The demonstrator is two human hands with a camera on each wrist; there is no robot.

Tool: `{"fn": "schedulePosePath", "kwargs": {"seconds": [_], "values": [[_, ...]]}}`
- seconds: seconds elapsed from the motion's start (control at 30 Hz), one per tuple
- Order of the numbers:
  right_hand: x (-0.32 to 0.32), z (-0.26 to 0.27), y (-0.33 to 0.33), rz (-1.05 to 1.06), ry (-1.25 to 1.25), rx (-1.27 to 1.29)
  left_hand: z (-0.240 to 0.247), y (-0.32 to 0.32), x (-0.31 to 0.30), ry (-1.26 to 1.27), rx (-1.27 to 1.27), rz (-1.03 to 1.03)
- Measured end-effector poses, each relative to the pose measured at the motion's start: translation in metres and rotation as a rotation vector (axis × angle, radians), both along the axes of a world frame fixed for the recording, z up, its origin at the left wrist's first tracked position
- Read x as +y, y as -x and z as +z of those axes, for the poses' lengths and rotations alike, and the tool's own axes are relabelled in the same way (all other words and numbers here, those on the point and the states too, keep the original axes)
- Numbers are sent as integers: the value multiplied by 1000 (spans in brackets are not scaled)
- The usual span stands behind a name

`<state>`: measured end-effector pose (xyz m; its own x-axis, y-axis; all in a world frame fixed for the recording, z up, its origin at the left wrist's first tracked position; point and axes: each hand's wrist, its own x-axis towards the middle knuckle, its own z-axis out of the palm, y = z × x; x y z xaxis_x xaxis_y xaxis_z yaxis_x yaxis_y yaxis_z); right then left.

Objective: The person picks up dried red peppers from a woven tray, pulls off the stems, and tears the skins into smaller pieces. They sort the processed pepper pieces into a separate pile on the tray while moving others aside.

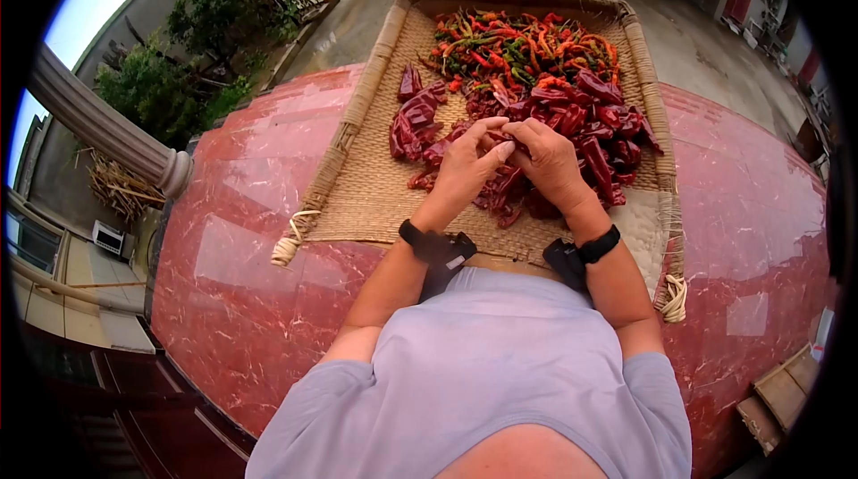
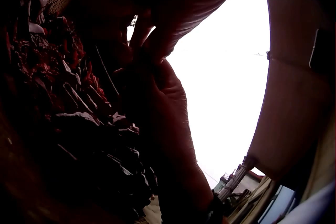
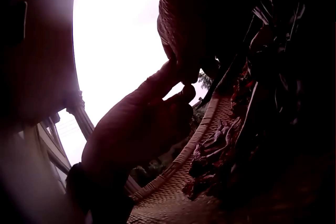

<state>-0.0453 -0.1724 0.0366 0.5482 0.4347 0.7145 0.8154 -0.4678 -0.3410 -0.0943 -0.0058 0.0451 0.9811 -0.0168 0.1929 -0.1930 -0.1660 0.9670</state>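
Note:
Both hands meet over a pile of wrinkled dark red dried peppers [image 1: 603, 144] in the head view. The left hand [image 1: 465, 166] and right hand [image 1: 545, 162] have bent fingers, with thumbs and fingertips pinching close together. Between them shows a bit of dark red pepper [image 1: 510, 146], mostly hidden by the fingers. In the left wrist view, the dark fingertips of both hands meet, and a thin straight needle-like thing [image 2: 107, 70] shows beside them. Against the bright sky in the right wrist view, the left hand [image 3: 142, 124] reaches up to the right hand's fingers.
A large woven tray [image 1: 357, 202] with a raised bound rim holds the peppers. Smaller red, orange and green chillies [image 1: 523, 46] lie at its far end. Red polished tiles [image 1: 241, 247] surround it, with a stone column [image 1: 116, 126] at left and wooden boards [image 1: 778, 394] at lower right.

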Motion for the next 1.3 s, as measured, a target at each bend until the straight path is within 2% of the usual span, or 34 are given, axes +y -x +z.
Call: {"fn": "schedulePosePath", "kwargs": {"seconds": [0.2,0.3,0.43,0.5,0.57,0.7,0.8,0.9,0.97,1.0,1.03,1.1,1.2,1.3], "values": [[2,-7,-2,56,-125,102,6,2,4,88,13,94],[0,-3,1,0,-72,132,10,1,18,68,43,187],[-1,-4,0,17,-123,245,5,-6,42,71,58,378],[-2,1,1,5,-180,343,-6,-12,67,-39,92,496],[-2,-3,-2,92,-323,493,-22,-20,95,-145,98,607],[-6,-11,-13,297,-580,808,-6,-4,96,-379,86,723],[-5,-4,-8,423,-795,893,11,2,75,-223,112,350],[-7,-1,-10,549,-946,990,22,3,38,-219,97,-13],[-8,-3,-11,650,-1051,1095,13,-4,14,-188,67,-116],[-7,-4,-12,702,-1106,1147,27,0,2,-274,22,-174],[-7,-3,-11,713,-1104,1152,15,-5,-5,-304,-85,-172],[-5,-1,-7,736,-1106,1161,0,-10,-21,-132,-41,-124],[1,-3,-6,608,-914,1019,-5,-9,-26,-138,-38,-95],[-5,0,-5,366,-711,808,5,-5,-2,-353,-26,-30]]}}
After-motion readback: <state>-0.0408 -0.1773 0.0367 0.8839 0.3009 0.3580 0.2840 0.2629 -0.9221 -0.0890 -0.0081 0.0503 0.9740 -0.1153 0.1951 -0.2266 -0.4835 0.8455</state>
